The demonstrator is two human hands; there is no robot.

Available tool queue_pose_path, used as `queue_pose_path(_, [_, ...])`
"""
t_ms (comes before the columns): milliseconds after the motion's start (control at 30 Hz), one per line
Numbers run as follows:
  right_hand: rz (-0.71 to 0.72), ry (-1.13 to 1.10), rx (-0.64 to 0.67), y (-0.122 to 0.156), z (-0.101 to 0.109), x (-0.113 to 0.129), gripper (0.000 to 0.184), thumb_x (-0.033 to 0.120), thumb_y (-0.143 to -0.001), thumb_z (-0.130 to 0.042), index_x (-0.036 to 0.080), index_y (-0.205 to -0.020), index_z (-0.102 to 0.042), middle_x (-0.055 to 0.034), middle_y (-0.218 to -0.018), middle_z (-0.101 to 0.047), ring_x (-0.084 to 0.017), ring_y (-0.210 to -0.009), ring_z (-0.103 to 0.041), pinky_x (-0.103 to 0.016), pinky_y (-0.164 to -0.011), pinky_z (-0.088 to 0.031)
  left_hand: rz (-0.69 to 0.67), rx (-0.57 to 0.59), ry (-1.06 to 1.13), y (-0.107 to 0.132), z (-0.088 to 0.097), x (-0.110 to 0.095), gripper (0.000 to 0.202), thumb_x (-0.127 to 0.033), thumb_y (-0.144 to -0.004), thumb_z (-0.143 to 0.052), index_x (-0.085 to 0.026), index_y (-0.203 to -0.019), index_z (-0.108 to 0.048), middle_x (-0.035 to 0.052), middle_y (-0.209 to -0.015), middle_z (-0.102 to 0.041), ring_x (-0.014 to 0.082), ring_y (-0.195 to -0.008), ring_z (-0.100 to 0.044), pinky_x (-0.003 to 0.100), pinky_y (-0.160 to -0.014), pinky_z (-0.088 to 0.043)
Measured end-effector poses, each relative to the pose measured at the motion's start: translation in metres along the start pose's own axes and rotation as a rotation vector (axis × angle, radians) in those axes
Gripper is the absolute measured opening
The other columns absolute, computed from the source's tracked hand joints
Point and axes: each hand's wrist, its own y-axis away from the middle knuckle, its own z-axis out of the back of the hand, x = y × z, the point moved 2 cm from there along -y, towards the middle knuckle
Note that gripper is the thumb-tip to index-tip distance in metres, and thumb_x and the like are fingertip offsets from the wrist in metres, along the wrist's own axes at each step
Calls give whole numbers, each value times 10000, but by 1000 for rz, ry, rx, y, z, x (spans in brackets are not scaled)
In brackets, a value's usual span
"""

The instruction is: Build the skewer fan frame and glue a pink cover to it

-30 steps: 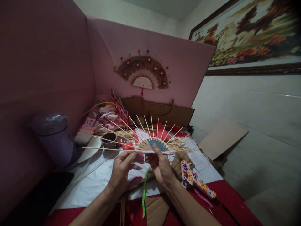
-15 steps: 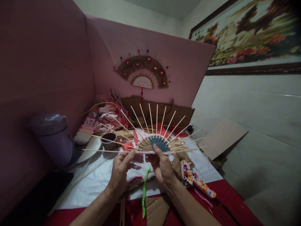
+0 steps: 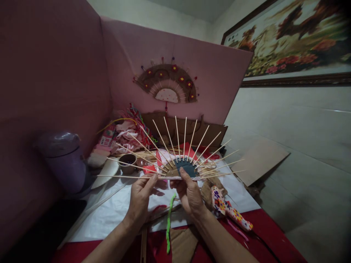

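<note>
Head view: your left hand (image 3: 141, 199) and right hand (image 3: 189, 193) pinch the flat base of a bare fan frame (image 3: 184, 167), its blue-grey cardboard centre bristling with thin wooden skewers (image 3: 177, 135), held upright above the surface (image 3: 109, 219).

Stick fan (image 3: 188, 166): pale tan sticks, dark teal half-disc centre. Wall fan (image 3: 166, 82): brown, red-and-yellow flowers, white dotted centre. Glue gun (image 3: 222, 204): white, multicoloured floral spots. Pipe cleaner (image 3: 169, 223): bright green. Tabletop (image 3: 263, 223): red. Sheet (image 3: 115, 212): white. Bin (image 3: 61, 159): lilac.
</note>
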Motion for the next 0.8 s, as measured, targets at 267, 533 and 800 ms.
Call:
queue_pose_path(267, [2, -34, 8, 0, -1, 1, 155, 268, -747, -637, 133, -669, -635, 4, -578, -651, -100, -466, -555, -218, -497, -463, -19, 5, -29, 0, 1, 1, 249, -340, -776, -558, -100, -792, -620, 93, -684, -677, 205, -636, -640, 291, -515, -498])
queue_pose_path(533, [-9, -25, -13, 0, -1, 1, 176, 279, -737, -643, 132, -641, -625, -5, -550, -646, -114, -466, -571, -213, -471, -461, -34, -2, -64, -1, -2, -2, 251, -346, -767, -567, -102, -806, -610, 86, -672, -674, 208, -631, -642, 299, -512, -504])
queue_pose_path(800, [-4, -25, -13, 1, -1, 2, 167, 281, -748, -632, 140, -660, -630, -5, -553, -649, -111, -475, -576, -206, -479, -469, -47, -3, -91, 0, -3, -4, 251, -349, -773, -561, -103, -803, -599, 82, -669, -667, 216, -642, -643, 308, -512, -504])
